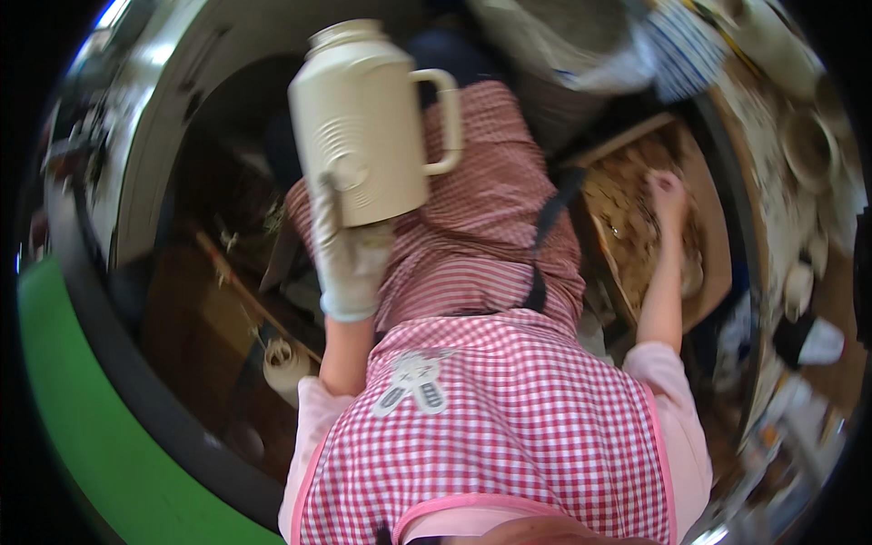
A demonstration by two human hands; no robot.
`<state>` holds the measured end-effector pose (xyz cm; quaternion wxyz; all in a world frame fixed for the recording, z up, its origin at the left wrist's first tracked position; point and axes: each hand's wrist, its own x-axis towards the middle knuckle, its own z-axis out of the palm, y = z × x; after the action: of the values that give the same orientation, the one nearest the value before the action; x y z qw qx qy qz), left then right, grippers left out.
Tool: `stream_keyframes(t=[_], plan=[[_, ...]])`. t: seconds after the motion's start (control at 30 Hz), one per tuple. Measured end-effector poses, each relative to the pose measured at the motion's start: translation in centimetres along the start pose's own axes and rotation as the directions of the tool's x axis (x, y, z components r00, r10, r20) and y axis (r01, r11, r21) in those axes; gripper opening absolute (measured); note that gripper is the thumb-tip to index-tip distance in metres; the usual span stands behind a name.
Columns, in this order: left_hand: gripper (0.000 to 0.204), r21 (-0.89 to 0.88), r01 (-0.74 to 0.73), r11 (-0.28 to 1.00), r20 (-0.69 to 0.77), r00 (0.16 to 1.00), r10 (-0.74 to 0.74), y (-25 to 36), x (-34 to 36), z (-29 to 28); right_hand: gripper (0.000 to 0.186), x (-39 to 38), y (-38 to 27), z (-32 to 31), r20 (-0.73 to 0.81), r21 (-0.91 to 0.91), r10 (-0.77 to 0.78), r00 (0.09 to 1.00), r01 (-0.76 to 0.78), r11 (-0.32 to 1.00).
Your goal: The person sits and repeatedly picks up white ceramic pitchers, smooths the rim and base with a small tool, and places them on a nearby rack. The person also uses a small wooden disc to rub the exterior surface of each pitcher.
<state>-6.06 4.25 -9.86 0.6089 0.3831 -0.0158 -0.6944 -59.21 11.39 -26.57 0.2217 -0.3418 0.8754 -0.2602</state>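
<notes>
A cream plastic jug-shaped flask body [372, 127], with a side handle and ringed ridges, stands nearly upright above my lap. My left hand [350, 259], in a pale glove, grips it at its base, the thumb lying up along its side. My right hand [669, 195] is bare and reaches over a wooden drawer-like box [713, 245] on the right. Its fingers are curled together, and whatever may be in them is too small to tell. Many flat brownish pieces [622, 213] lie in the box beneath that hand.
A green edge [86, 409] with a dark border curves along the left. At the lower left are a wooden stick [241, 283] and another cream container [284, 361]. A white sack [581, 45] stands at the top, and a cluttered worktop [758, 173] runs down the right.
</notes>
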Motion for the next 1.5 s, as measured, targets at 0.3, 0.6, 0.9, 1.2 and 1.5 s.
stream_keyframes(t=[0.3, 0.6, 0.9, 1.2, 1.5], plan=[[0.044, 0.653, -0.468, 0.596, 0.365, 0.884, 0.294, -1.0, -1.5, 0.7, 0.021, -15.6, -29.9, 1.4, 0.674, 0.665, -0.485, 0.556, -0.172, 0.727], [0.044, 0.248, -0.097, 0.964, 0.194, 0.98, 0.049, -0.7, -2.4, 0.6, 0.015, -20.2, -38.0, 5.0, 0.644, 0.621, -0.57, 0.51, 0.086, 0.779], [0.04, 0.184, -0.091, 0.979, 0.174, 0.983, 0.059, -0.9, -2.6, -0.4, 0.012, -22.1, -37.4, 5.7, 0.543, 0.653, -0.575, 0.612, 0.123, 0.747], [0.037, 0.404, -0.224, 0.887, 0.204, 0.967, 0.151, -1.1, -2.2, -0.1, 0.011, -21.3, -36.3, 6.0, 0.541, 0.63, -0.614, 0.575, 0.206, 0.749], [0.041, 0.573, -0.385, 0.723, 0.225, 0.923, 0.313, -1.9, -2.7, 0.8, 0.029, -19.2, -34.7, 6.7, 0.742, 0.516, -0.416, 0.526, -0.052, 0.855]])
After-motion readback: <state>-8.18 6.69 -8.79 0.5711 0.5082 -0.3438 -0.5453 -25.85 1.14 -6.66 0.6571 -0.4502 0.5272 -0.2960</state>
